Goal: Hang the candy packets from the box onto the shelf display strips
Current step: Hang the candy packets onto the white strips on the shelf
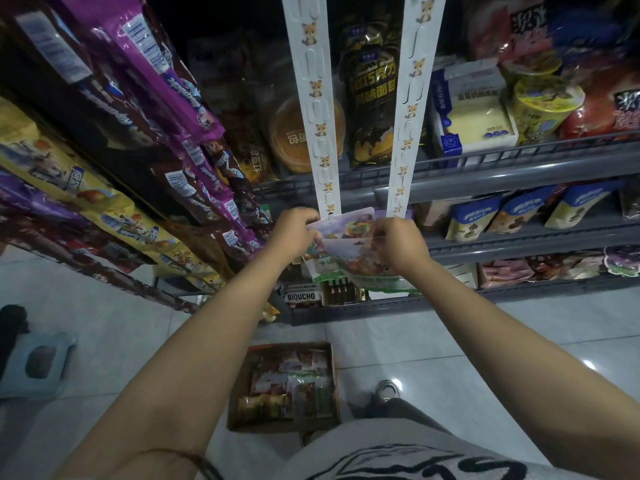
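Note:
Two white display strips with small animal prints hang in front of the shelves, a left strip point(317, 109) and a right strip point(410, 109). At the bottom of the left strip a colourful candy packet point(341, 226) is held up, its top edge at the strip's lowest hook. My left hand point(294, 233) pinches its left edge and my right hand point(398, 242) pinches its right side. More packets point(356, 265) hang just below, partly hidden by my hands. On the floor stands an open cardboard box point(242, 382) with several candy packets inside.
Grey metal shelves point(519, 168) hold bread, cakes and snack bags on the right. Purple and yellow packets point(145, 81) hang on strips at the left. A light blue stool point(38, 362) stands on the tiled floor at left; a shoe point(388, 389) is beside the box.

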